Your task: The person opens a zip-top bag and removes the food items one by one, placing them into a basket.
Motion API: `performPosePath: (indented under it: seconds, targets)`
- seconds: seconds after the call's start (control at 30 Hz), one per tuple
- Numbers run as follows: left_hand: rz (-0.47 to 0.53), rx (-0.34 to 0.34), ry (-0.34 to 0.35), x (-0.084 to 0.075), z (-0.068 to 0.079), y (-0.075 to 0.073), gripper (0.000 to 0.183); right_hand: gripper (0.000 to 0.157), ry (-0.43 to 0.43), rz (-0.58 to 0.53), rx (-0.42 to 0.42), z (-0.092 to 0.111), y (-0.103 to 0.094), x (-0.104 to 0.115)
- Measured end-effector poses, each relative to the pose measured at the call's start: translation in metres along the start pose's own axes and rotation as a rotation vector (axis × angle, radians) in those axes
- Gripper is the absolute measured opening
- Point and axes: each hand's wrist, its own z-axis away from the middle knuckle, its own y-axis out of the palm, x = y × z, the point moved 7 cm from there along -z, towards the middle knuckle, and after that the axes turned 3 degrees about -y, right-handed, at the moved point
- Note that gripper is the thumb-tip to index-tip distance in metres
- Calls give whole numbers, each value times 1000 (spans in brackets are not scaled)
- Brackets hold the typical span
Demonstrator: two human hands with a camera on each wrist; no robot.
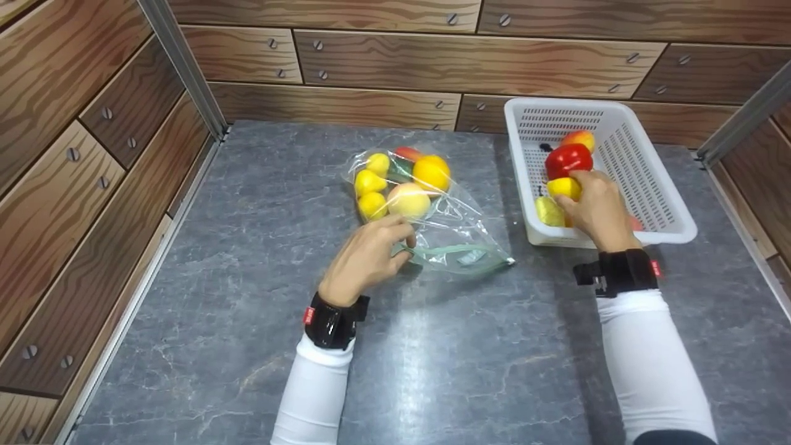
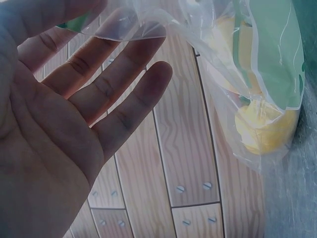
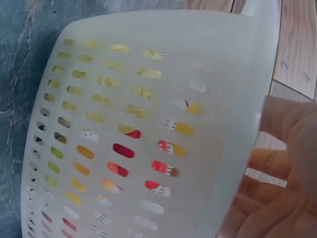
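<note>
A clear zip bag [image 1: 454, 228] with a green strip at its mouth lies on the table, bulging with several yellow lemons [image 1: 371, 183], an orange [image 1: 432, 173] and a pale peach-like fruit [image 1: 408, 200]. My left hand [image 1: 371, 256] pinches the bag's mouth at its left end; the left wrist view shows the plastic between thumb and fingers. Inside the white basket [image 1: 664, 185], my right hand [image 1: 596, 207] grips a yellow fruit [image 1: 563, 188] between thumb and fingers, just in front of a red bell pepper [image 1: 568, 161]. The basket's wall hides this fruit partly in the right wrist view.
Also in the basket are a red-yellow fruit [image 1: 581, 141] at the back and a yellow-green piece [image 1: 549, 211] near the front. The basket stands at the right of the grey marbled table [image 1: 204, 296]. Wood-patterned panels [image 1: 371, 62] wall the back and sides.
</note>
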Motion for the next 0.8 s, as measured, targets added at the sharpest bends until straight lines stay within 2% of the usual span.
performPosePath:
  seconds: [0.1,0.2,0.4,0.63,0.8]
  targets:
    - [1,3,0,0,0,0,16,51,59,4,61,-1,5,-6]
    - [1,2,2,0,0,0,16,53,83,12,101,-2,10,-10]
    - [-1,8,-4,0,0,1,16,56,80,29,144,-1,15,-16]
    - [16,8,-5,0,0,0,15,71,87,52,224,-3,20,-22]
    - [22,7,-5,1,0,0,15,74,82,49,235,-2,21,-24]
